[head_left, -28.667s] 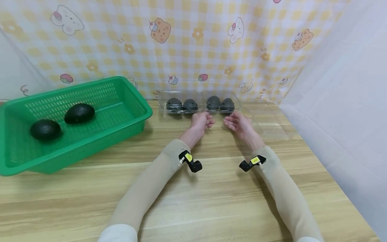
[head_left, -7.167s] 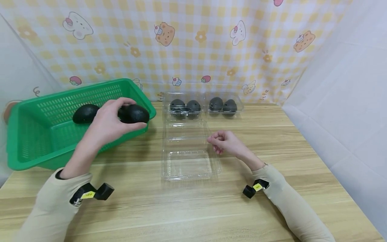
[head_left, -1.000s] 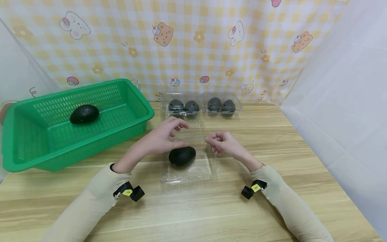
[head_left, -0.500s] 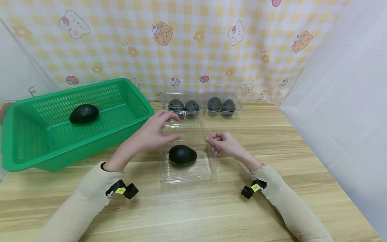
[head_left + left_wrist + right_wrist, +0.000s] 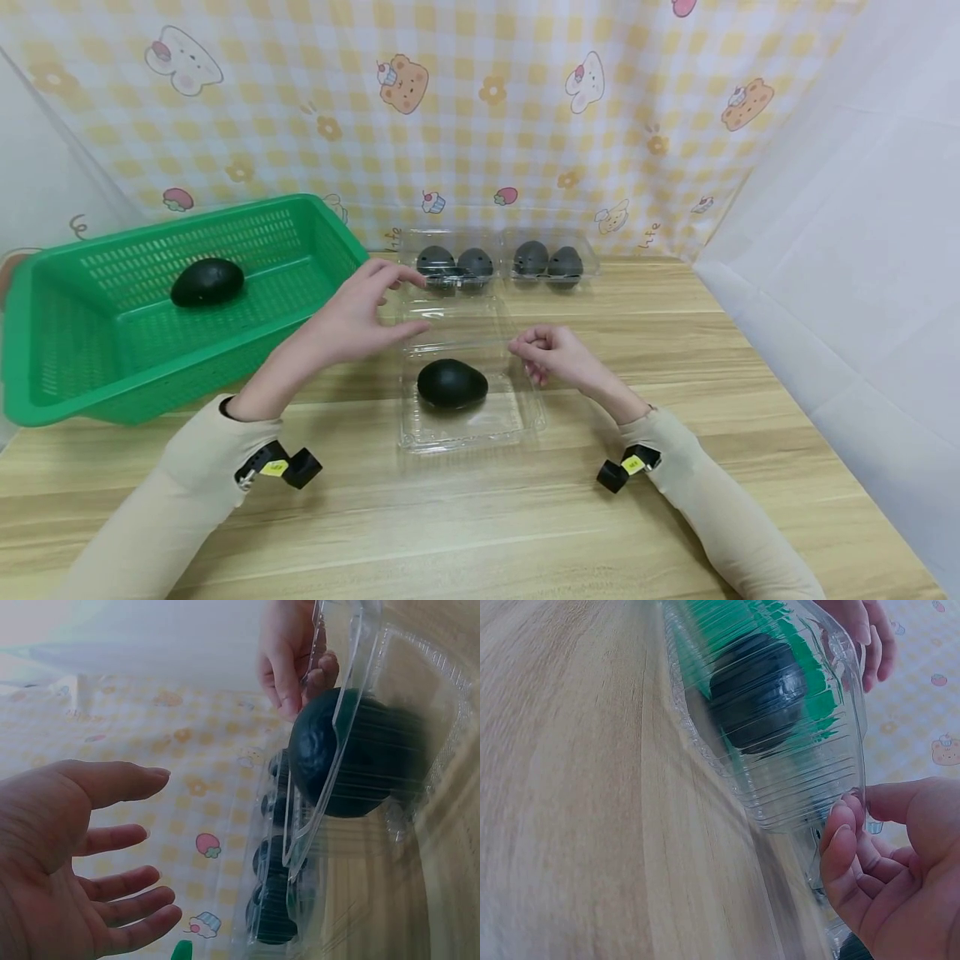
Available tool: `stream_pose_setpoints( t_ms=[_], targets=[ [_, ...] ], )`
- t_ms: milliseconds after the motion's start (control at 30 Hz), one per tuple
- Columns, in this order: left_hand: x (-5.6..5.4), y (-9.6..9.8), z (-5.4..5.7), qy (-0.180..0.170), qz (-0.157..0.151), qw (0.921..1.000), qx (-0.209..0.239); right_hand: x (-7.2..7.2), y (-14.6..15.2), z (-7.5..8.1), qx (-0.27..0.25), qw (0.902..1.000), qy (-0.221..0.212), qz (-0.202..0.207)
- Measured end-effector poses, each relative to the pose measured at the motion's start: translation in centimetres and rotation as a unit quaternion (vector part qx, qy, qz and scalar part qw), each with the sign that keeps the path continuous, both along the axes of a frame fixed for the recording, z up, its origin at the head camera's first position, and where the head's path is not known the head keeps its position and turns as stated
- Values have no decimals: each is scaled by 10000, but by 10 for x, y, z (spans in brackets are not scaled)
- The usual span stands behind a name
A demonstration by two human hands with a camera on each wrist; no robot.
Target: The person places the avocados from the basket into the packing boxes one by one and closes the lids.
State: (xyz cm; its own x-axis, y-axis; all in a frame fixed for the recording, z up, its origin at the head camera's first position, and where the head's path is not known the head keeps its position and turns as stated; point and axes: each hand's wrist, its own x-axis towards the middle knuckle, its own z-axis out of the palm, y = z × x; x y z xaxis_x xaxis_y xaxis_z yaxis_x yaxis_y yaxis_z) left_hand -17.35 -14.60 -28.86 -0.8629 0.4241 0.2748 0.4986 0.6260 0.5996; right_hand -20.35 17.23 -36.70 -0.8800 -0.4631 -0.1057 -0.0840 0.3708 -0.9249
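Observation:
A dark avocado (image 5: pixel 452 384) lies in the left part of a clear plastic clamshell box (image 5: pixel 501 429), whose lid is folded back toward the far side. My right hand (image 5: pixel 553 354) pinches the box's right edge between thumb and fingers; the right wrist view shows the rim between the fingertips. My left hand (image 5: pixel 360 312) is held in the air left of the box, thumb and fingers spread with nothing between them. Another dark avocado (image 5: pixel 207 282) lies in the green basket (image 5: pixel 225 354) on the left.
Two closed clear boxes stand against the checked curtain (image 5: pixel 495 100), a left closed box (image 5: pixel 408 250) and a right closed box (image 5: pixel 592 260), each with two dark avocados. A white sheet (image 5: pixel 840 250) borders the wooden table (image 5: pixel 480 525) on the right.
Over the last second my left hand has let go of the avocado in the box and drawn back left toward the basket. The right hand keeps its pinch on the box edge.

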Motion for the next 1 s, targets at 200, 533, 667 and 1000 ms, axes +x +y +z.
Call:
stream_pose_setpoints(
  t_ms=[200,533,667,1000],
  targets=[
    [2,-10,9,-59,185,9997,-132,0,0,-1,-48,10000,5,3],
    [4,-29,16,197,405,9989,-130,-1,0,-2,-62,10000,48,4],
    [5,-38,20,365,515,9978,-185,-1,0,-3,-43,10000,63,10],
    [6,-56,34,321,857,9954,-274,-1,0,-3,-29,10000,57,-6]
  ],
)
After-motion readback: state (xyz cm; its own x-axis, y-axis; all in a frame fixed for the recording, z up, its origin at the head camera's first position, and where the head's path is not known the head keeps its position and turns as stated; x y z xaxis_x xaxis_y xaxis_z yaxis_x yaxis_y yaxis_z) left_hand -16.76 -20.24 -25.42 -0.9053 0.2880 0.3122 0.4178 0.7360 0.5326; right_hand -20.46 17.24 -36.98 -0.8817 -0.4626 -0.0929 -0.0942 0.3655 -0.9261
